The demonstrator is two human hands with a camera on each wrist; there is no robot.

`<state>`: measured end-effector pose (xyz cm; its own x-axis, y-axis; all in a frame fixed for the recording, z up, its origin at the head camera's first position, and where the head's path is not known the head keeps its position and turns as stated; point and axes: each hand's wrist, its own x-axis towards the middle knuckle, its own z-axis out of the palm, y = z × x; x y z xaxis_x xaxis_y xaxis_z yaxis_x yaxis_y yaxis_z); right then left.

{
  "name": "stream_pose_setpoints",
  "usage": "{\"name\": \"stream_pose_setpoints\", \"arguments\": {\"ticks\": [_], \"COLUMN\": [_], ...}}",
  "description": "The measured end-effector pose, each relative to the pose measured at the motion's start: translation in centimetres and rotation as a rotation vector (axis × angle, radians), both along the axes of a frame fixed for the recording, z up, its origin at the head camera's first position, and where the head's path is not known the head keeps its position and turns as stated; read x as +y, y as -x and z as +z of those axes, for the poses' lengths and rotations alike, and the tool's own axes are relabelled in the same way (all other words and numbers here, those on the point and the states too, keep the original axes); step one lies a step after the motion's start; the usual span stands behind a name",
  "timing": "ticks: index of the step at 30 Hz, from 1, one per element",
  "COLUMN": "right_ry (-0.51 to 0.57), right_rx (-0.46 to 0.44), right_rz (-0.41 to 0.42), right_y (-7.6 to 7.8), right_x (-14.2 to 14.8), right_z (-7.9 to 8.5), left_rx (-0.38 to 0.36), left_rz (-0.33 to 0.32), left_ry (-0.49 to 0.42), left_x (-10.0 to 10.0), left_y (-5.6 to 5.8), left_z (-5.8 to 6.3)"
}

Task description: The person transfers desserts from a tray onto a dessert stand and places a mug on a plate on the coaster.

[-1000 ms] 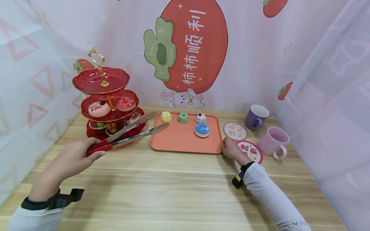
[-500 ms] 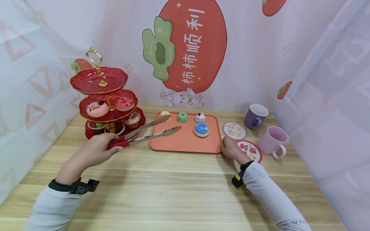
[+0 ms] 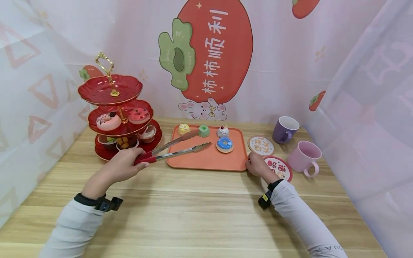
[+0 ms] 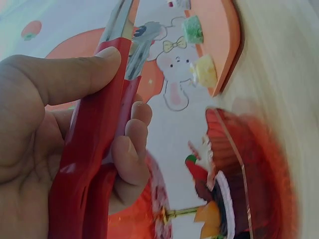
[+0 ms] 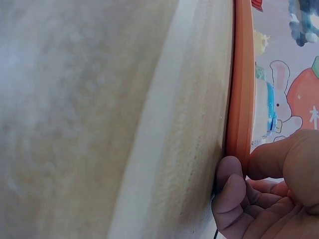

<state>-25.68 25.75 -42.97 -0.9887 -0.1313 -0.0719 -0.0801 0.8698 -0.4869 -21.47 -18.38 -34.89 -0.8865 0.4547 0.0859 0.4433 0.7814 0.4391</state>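
Observation:
My left hand (image 3: pixel 124 166) grips a pair of tongs (image 3: pixel 174 155) by the red handles, thumb on one side and fingers on the other in the left wrist view. The metal tips spread apart over the orange tray (image 3: pixel 196 162), with nothing between them. On that tray are a blue-iced donut (image 3: pixel 224 144), a yellow cake (image 3: pixel 184 129), a green ring-shaped cake (image 3: pixel 204 131) and a white cake with a red cherry (image 3: pixel 223 132). My right hand (image 3: pixel 257 165) pinches the tray's front right corner, thumb above the rim and fingers below in the right wrist view.
A three-tier red stand (image 3: pixel 111 89) at left bears donuts on its middle tier and cupcakes on its lowest. Two round coasters (image 3: pixel 261 146), a purple mug (image 3: pixel 285 129) and a pink mug (image 3: pixel 304 156) are to the tray's right. Fabric walls enclose the table.
My left hand has moved right with the tongs, bringing their tips from beside the stand to over the tray. My right hand stays at the tray's corner.

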Motion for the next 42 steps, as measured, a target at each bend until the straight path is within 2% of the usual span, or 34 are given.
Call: {"name": "stream_pose_setpoints", "arguments": {"ticks": [6,16,21,31,42], "right_ry": [0.012,0.024,0.028,0.032,0.023], "right_rx": [-0.023,0.010,-0.008,0.018,-0.017], "right_rz": [-0.014,0.015,0.006,0.022,-0.010], "right_y": [-0.1,-0.1,0.0,0.1,0.1], "right_x": [0.0,0.1,0.0,0.1,0.1], "right_z": [0.1,-0.1,0.0,0.0,-0.1], "left_rx": [-0.019,-0.017,-0.054,-0.111,-0.144], "left_rz": [-0.016,-0.044,-0.052,-0.050,-0.041], "left_ry": [-0.009,0.008,0.000,-0.004,0.008], "left_x": [1.3,3.3,4.1,5.6,6.7], "left_y": [0.7,1.7,1.9,2.9,3.3], "left_z": [-1.1,-2.6,-3.1,-3.5,-3.8]}}
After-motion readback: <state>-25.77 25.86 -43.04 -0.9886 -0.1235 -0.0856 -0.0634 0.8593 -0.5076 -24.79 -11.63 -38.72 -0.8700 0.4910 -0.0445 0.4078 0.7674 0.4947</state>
